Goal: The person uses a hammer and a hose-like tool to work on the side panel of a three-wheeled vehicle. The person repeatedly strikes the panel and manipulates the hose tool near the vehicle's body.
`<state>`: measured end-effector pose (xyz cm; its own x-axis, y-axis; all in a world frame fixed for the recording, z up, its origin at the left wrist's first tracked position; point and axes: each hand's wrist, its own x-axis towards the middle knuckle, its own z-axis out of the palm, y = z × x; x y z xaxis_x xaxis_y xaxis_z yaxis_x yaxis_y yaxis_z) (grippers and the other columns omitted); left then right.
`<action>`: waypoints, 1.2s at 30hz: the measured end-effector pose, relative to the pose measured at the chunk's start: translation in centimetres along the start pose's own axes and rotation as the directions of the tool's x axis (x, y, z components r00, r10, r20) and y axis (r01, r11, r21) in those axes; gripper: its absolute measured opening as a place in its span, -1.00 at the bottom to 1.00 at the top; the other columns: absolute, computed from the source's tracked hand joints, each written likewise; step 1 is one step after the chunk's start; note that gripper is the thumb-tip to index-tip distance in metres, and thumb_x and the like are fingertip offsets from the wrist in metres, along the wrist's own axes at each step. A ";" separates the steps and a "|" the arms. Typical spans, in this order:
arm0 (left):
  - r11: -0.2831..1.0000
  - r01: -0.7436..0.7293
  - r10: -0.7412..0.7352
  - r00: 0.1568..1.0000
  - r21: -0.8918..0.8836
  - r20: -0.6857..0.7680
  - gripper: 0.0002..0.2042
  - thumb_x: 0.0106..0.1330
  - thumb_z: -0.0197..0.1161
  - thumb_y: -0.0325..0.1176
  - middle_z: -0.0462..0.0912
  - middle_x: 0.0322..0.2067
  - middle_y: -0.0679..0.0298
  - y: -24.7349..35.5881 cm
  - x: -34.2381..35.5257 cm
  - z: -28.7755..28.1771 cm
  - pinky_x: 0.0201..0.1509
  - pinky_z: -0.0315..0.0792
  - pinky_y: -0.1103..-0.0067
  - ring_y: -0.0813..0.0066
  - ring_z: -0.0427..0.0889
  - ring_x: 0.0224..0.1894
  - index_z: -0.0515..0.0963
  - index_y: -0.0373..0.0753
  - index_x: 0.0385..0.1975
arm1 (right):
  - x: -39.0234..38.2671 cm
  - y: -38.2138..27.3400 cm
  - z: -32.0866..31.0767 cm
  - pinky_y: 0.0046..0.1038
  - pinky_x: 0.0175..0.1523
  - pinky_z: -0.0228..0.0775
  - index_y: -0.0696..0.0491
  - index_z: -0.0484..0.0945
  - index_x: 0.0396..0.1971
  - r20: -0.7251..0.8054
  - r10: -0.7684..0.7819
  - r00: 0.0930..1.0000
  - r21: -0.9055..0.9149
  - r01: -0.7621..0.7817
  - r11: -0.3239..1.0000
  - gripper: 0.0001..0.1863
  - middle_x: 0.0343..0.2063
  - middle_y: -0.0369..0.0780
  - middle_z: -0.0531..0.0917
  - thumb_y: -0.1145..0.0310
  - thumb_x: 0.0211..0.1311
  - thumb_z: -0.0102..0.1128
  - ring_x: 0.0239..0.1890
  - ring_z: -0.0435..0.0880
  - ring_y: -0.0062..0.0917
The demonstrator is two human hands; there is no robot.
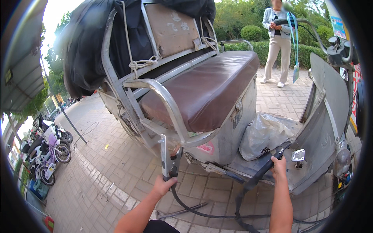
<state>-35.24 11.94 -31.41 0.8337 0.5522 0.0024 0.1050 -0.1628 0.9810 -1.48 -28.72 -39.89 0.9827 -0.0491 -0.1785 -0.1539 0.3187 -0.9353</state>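
Head view: the left hand [164, 185] curls its fingers round the lower ends of a metal bar [164, 155] and black clamp [176, 164], both rising above them; the right hand [278, 167] grips a black tool [279, 150], its head beyond the fingers; farther, a brown seat [202, 91].

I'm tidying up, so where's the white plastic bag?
In the head view, right of centre, the plastic bag sits on the footboard just beyond the right hand.

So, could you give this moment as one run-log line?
left fingers: metal bar, black tool | right fingers: black handle | nearby: brown seat, white bag
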 end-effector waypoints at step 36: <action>0.767 0.609 -0.447 0.732 -0.201 0.513 -0.23 0.19 0.40 0.11 0.62 -0.11 0.20 -25.3 -3.1 -9.5 0.04 0.41 0.54 0.44 0.55 -0.06 0.41 -0.42 0.21 | 2.6 6.7 0.7 -0.48 -0.42 0.47 -0.06 0.43 -0.29 -0.171 -0.116 0.979 -0.309 0.058 0.949 -0.59 -0.54 -0.31 0.50 -0.09 0.24 0.30 -0.53 0.54 -0.53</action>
<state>-45.66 22.11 -54.43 0.8419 0.0574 -0.5366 0.4796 0.3760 0.7928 0.15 -26.03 -46.41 0.9618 -0.2466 -0.1188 -0.1208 0.0071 -0.9926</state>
